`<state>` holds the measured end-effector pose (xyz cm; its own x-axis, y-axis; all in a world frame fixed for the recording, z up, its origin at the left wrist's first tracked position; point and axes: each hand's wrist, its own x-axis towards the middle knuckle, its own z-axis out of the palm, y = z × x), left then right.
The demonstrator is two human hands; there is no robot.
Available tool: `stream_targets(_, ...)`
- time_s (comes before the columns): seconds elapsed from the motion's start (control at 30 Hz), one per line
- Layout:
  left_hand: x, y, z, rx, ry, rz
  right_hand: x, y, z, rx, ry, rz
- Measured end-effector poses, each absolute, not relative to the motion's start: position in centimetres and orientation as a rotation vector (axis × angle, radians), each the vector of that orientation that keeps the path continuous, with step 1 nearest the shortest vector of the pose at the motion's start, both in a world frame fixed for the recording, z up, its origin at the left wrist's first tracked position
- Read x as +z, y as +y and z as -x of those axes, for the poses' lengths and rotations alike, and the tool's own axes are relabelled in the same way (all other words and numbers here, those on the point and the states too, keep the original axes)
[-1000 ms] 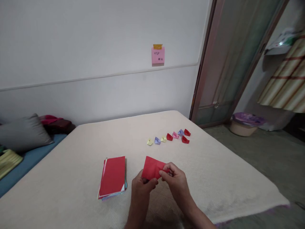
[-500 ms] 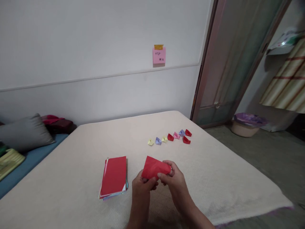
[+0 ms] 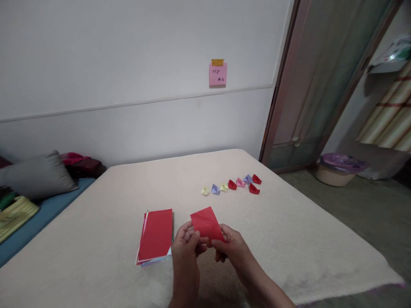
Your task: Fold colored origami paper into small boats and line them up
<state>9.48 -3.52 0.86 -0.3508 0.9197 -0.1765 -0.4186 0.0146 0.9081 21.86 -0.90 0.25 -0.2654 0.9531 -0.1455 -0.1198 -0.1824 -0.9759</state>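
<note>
A red piece of paper (image 3: 206, 223) is held up between both hands above the cream-covered surface (image 3: 105, 239). My left hand (image 3: 188, 248) grips its lower left part, thumb in front. My right hand (image 3: 233, 246) pinches its lower right corner between thumb and fingers. To the left of my hands lies a stack of coloured sheets (image 3: 156, 234) with a red one on top. Beyond my hands several small folded paper pieces lie in a row, among them a yellow one (image 3: 205, 191), a pink one (image 3: 240, 182) and a red one (image 3: 254, 189).
A pink note (image 3: 218, 75) is taped to the white wall behind. At the left are a grey cushion (image 3: 38, 175) and a woven yellow item (image 3: 19, 217). A lined basin (image 3: 337, 173) stands on the floor at the right, near a framed door (image 3: 314, 85).
The red paper has turned in my hands and now looks squarer, with a corner pointing up. My left hand has moved slightly left. The whole view has shifted a little.
</note>
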Motion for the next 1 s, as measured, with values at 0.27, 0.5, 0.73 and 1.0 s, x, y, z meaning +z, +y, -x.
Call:
stream_targets(0.27, 1.0, -3.0, -8.5, 1.602, 1.243, -0.750, 0.8, -0.5, -23.5, 1.598, -1.104, 1.027)
stream_targets(0.5, 1.8, -3.4, -8.9, 1.441, 1.337, -1.138, 1.4, -0.9, -23.6, 1.534, -1.090, 0.949)
stream_targets(0.73, 1.8, -4.1, -9.3, 1.489, 1.301, -1.430, 1.2, -0.7, -23.8, 1.339, -1.221, 0.906)
stream_targets(1.0, 0.5, -4.5, -9.1, 1.513, 1.286, -1.458, 1.0, -0.9, -24.3, 1.140, -1.383, 0.806)
